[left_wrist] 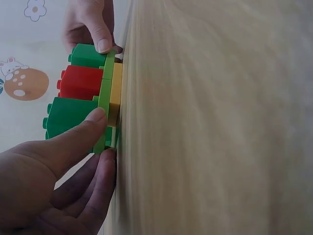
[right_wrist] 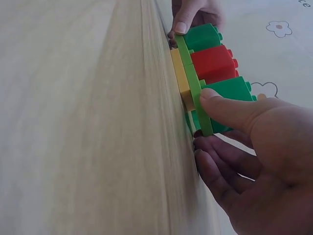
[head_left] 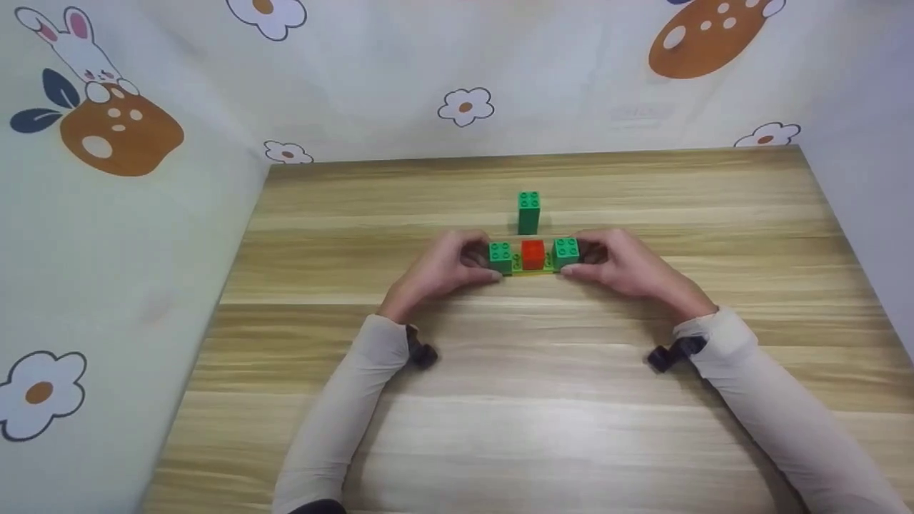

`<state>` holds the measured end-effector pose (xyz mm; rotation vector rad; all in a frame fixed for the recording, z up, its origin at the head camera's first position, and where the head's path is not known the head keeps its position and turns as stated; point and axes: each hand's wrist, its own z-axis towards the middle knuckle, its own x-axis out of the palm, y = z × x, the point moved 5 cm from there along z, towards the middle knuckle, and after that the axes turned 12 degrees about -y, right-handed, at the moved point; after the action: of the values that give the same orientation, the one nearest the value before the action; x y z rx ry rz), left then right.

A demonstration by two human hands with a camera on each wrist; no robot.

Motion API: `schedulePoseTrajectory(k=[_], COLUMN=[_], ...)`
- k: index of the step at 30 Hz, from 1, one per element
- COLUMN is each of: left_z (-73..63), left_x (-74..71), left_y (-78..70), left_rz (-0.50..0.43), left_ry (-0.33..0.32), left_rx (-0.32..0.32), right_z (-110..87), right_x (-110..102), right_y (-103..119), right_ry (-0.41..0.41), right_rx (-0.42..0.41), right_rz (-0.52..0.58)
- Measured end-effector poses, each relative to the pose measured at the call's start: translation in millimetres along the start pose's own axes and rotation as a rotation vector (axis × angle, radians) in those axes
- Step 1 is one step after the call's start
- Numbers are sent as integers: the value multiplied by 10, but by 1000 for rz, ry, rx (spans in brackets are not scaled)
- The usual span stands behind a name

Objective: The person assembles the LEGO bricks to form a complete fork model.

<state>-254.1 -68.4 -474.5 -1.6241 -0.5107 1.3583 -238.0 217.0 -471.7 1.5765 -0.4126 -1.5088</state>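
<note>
Both hands hold one low toy brick build between them, close over the table. A red brick [head_left: 533,255] sits in its middle, with a green brick [head_left: 500,257] at the left end and another green brick [head_left: 566,253] at the right end. These stand on light green plates [left_wrist: 105,90], and a yellow brick [right_wrist: 182,78] shows underneath. My left hand [head_left: 446,268] grips the left end, its thumb on the near side at the plate's edge. The right end is gripped the same way by my right hand [head_left: 628,268], fingers curled low behind.
Just behind the build a tall green brick stack [head_left: 528,213] stands upright on the wooden table [head_left: 500,428]. The table meets a patterned wall covering [head_left: 385,86] at the back and left. Each wrist carries a small black camera [head_left: 671,355].
</note>
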Motion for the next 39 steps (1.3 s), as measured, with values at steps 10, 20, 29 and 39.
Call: schedulePoseTrajectory(k=[10, 20, 29, 39], left_z=[85, 324, 536, 632], left_x=[-122, -183, -84, 12], left_y=[-82, -208, -259, -259], left_rz=[-24, -103, -160, -163], left_ry=[47, -157, -207, -189], left_rx=[4, 15, -17, -16], right_z=[5, 9, 17, 16], right_x=[-7, 0, 2, -5], right_y=[-17, -16, -10, -28], right_ry=[5, -1, -1, 3], right_rx=[0, -4, 3, 8], right_rz=[6, 11, 15, 10])
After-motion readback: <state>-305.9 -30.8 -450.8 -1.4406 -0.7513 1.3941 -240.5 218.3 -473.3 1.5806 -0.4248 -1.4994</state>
